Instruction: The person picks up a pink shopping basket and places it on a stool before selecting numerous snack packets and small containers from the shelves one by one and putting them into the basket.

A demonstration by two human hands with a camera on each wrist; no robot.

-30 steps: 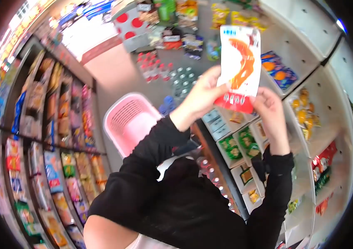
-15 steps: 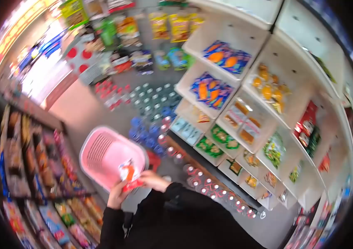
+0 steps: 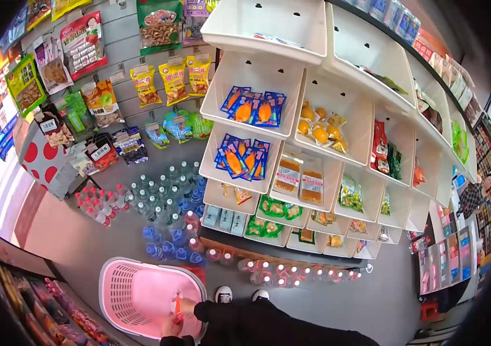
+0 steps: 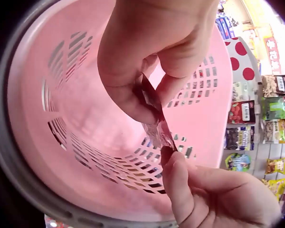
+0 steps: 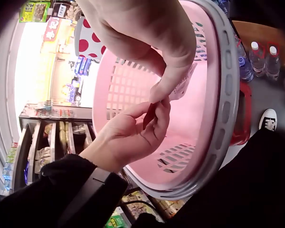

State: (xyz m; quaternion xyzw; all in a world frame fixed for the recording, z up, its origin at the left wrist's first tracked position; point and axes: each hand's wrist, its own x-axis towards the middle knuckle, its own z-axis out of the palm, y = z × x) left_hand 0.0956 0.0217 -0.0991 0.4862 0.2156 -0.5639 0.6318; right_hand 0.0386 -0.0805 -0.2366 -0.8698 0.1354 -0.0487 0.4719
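Both hands are over the pink basket [image 3: 159, 281], which has a slotted wall and a grey rim. Between them is a small snack packet [image 3: 177, 301] with a red end and a white and orange front. My left hand [image 4: 152, 57] pinches one part of its edge between thumb and fingers. The right hand [image 4: 213, 190] pinches the edge close beside, seen in the left wrist view. From the right wrist, the packet [image 5: 183, 89] appears nearly edge-on, mostly hidden behind the right hand [image 5: 147, 38], with the left hand [image 5: 128, 135] below it.
White bins [image 3: 251, 109] of packaged snacks rise ahead and to the right. Clear bottles [image 3: 280, 274], blue-wrapped bottles [image 3: 167, 249] and red-capped bottles [image 3: 98, 203] stand on the floor. A snack shelf [image 3: 32, 300] is at lower left. Bags [image 3: 175, 81] hang on the back wall.
The packet was raised in front of the bins, then both hands brought it down over the basket. The head view has swung to show more bins and the hanging bags.
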